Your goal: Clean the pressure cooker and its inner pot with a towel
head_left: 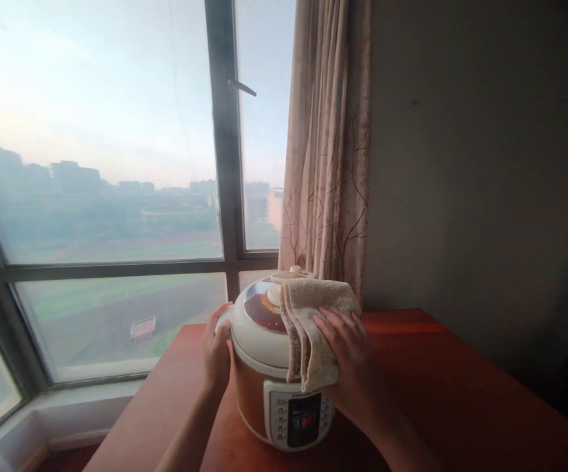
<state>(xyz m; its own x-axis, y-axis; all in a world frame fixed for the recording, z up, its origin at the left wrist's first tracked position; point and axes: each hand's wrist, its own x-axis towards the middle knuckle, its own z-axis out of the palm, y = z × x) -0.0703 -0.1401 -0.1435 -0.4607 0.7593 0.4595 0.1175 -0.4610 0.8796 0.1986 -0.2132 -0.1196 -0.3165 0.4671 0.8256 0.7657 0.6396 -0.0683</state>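
An electric pressure cooker (259,387) with a white lid, a brown body and a front control panel stands upright on the table. My left hand (217,351) is closed around the white handle on the left side of its lid. A folded beige cloth (316,301) drapes over the right part of the lid and hangs down toward the panel. Lying over the cloth, my right hand (347,347) presses it against the lid with bent fingers; its thumb is hidden. The lid's right handle is covered by the cloth and hand.
The reddish-brown wooden table (441,373) extends to both sides of the cooker. Behind it are a large window (229,164) with a dark frame and a patterned beige curtain (327,164). A grey wall (460,164) rises along the right.
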